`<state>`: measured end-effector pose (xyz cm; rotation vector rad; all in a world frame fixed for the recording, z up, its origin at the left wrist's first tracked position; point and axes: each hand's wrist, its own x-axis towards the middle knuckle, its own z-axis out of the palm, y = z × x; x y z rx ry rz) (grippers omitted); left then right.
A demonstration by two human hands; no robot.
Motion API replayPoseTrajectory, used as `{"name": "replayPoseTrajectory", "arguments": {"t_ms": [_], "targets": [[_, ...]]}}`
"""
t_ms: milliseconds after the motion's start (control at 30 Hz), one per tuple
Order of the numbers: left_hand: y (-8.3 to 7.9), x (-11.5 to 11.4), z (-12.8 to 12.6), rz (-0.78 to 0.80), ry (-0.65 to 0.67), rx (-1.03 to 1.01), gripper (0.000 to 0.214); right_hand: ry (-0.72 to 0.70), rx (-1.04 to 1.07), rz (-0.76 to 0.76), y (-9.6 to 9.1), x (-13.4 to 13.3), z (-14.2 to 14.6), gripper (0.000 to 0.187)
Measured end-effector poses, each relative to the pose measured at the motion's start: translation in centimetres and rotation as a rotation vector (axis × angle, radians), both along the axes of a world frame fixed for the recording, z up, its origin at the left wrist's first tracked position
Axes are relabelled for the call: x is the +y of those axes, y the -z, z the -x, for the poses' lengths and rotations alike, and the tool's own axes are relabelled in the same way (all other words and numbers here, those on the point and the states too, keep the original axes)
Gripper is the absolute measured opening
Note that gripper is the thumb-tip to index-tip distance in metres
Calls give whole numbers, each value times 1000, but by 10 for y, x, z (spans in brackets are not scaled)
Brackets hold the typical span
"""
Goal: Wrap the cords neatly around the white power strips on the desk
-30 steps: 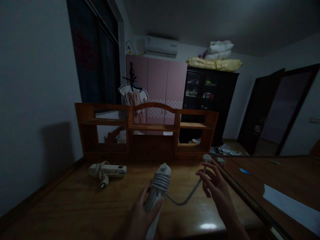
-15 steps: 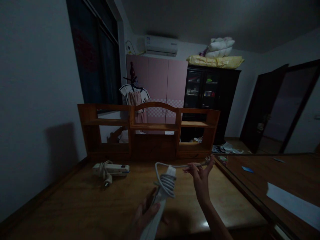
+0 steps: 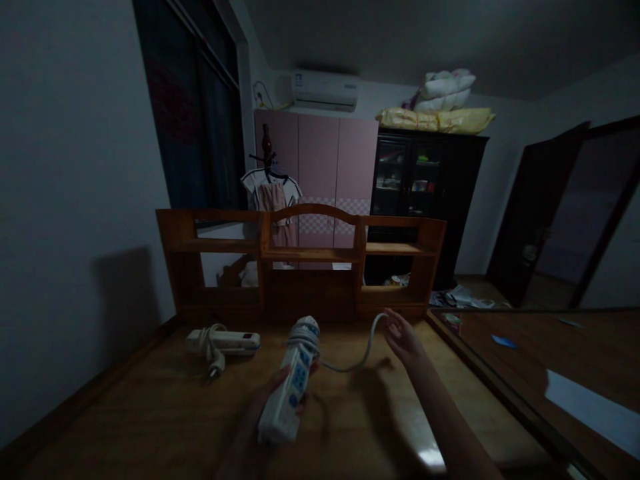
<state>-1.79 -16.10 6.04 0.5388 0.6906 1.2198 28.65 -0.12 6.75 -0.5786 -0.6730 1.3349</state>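
Between thumb (image 3: 281, 378) and fingers (image 3: 304, 401) of left hand (image 3: 260, 404): power strip (image 3: 283, 408).

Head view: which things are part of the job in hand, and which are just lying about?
In the job:
- power strip, held in the left hand
- its grey cord, partly wound round it, loose end at the right hand

Lying about:
- second power strip, untouched; can't tell if it belongs
- blue card
- white sheet

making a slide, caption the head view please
Left hand grips a power strip wound with cord, while the right hand holds a loose stretch of it.
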Motion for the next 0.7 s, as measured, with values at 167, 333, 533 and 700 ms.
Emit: {"name": "replayPoseTrajectory", "arguments": {"t_ms": [167, 333, 533, 700], "targets": [[-2, 63, 12, -56, -247, 276, 56, -42, -355, -87, -2, 20, 7, 35], [4, 117, 8, -208, -402, 511, 73, -47, -660, -231, 4, 21, 18, 28], [33, 142, -14, -695, -587, 1002, 77, 340, -1181, -464, 30, 25, 29, 20], [44, 136, -16, -915, -809, 1353, 77, 502, -1176, -341, 41, 22, 31, 22]]}}
